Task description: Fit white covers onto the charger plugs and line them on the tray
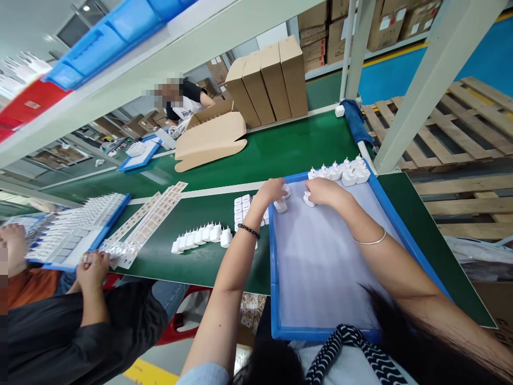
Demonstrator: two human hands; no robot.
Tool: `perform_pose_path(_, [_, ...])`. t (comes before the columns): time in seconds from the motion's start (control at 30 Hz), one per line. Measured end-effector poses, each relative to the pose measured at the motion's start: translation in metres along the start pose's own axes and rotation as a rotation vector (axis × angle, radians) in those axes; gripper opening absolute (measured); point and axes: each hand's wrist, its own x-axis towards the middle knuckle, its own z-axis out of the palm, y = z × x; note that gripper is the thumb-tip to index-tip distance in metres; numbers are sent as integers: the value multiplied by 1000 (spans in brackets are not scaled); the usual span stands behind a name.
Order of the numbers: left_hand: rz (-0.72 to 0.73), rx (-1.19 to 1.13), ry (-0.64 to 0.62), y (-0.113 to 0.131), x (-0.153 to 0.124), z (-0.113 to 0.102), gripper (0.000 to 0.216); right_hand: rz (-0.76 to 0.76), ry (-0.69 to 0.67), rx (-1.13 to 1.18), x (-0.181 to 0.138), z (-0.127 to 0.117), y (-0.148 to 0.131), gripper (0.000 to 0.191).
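My left hand [271, 191], with a dark bead bracelet at the wrist, reaches over the far left corner of a blue-rimmed tray [274, 289]. Its fingers are closed on white plug-in chargers [280, 206], at least one of which shows below them. To its right, my right hand [326, 192] grips another white charger [308, 199] just over the tray's pale lining. Several white chargers [348, 174] stand prongs-up in the tray's far right corner. Partly behind my left forearm lies a block of chargers [242, 205] on the green table.
A row of chargers [198, 237] stands left of the tray. Further left are label sheets [150, 219], a co-worker's hand [93, 267] and a full charger tray [80, 230]. Cardboard boxes [266, 83] stand across the table, near another person. A metal post [436, 80] rises at right.
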Motion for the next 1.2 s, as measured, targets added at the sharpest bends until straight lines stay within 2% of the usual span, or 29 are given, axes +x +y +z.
perform_pose_path(0.07, [26, -17, -16, -3, 1, 4, 44, -9, 25, -11, 4, 3, 4, 32])
perform_pose_path(0.17, [45, -30, -27, -3, 4, 6, 46, -30, 52, -12, 8, 6, 9, 30])
perform_pose_path(0.27, [49, -59, -15, 2, 8, 5, 32, -33, 72, -9, 11, 8, 8, 23])
perform_pose_path(0.37, [71, -128, -6, 15, 10, 7, 21, 9, 94, -12, 11, 5, 11, 21])
perform_pose_path(0.5, [143, -245, -5, 47, 14, 22, 19, 172, 151, -28, 7, -8, 37, 22])
perform_pose_path(0.63, [156, -307, 88, 83, 25, 41, 31, 369, 207, -3, 6, -15, 65, 19])
perform_pose_path(0.7, [115, -354, 166, 96, 29, 51, 45, 411, 221, 28, 8, -14, 70, 18])
perform_pose_path(0.77, [72, -416, 224, 103, 31, 59, 48, 405, 225, 39, 11, -11, 69, 22])
perform_pose_path(0.87, [41, -447, 250, 103, 31, 70, 36, 398, 215, 46, 13, -9, 65, 27])
perform_pose_path(0.97, [51, -449, 275, 100, 31, 80, 19, 394, 181, 74, 15, -10, 67, 21])
perform_pose_path(1.07, [77, -468, 297, 101, 33, 86, 12, 387, 106, 154, 11, -15, 75, 8])
perform_pose_path(1.2, [109, -365, 242, 101, 26, 73, 18, 390, 102, 596, -6, -26, 93, 15])
